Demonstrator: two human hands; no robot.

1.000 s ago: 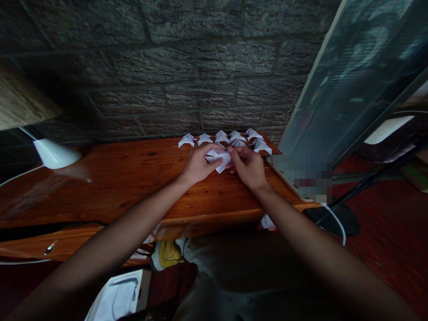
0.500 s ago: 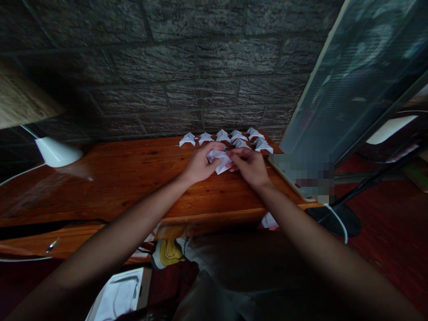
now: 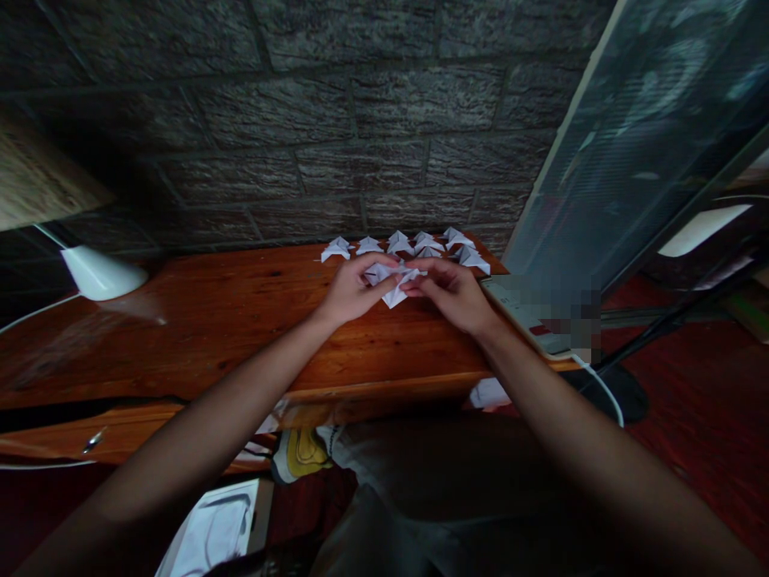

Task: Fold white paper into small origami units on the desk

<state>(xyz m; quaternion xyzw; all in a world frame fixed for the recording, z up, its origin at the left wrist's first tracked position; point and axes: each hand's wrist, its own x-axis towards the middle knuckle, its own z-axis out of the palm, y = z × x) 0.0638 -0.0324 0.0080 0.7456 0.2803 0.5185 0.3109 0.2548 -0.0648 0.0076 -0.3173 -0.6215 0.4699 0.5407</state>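
A folded white paper piece (image 3: 393,296) is held between both hands, just above the wooden table. My left hand (image 3: 354,287) pinches its left side, thumb across the front and fingers behind. On the right side, my right hand (image 3: 453,290) grips the same paper between thumb and fingers. Fingers cover part of the upper folds. Behind the hands stand several finished-looking folded paper shapes (image 3: 398,242) in rows, each with a pointed top; my right hand partly hides the front ones.
The wooden table (image 3: 210,320) runs along a stone-block wall (image 3: 324,120). A lamp with a white base (image 3: 103,274) stands at left. A flat tablet-like device (image 3: 532,316) with a white cable lies by the right edge. Below are a yellow-and-grey shoe (image 3: 300,455) and a white box (image 3: 219,525).
My right hand has shifted slightly right, its thumb now lying along the paper. The paper's folds have spread wider between my hands.
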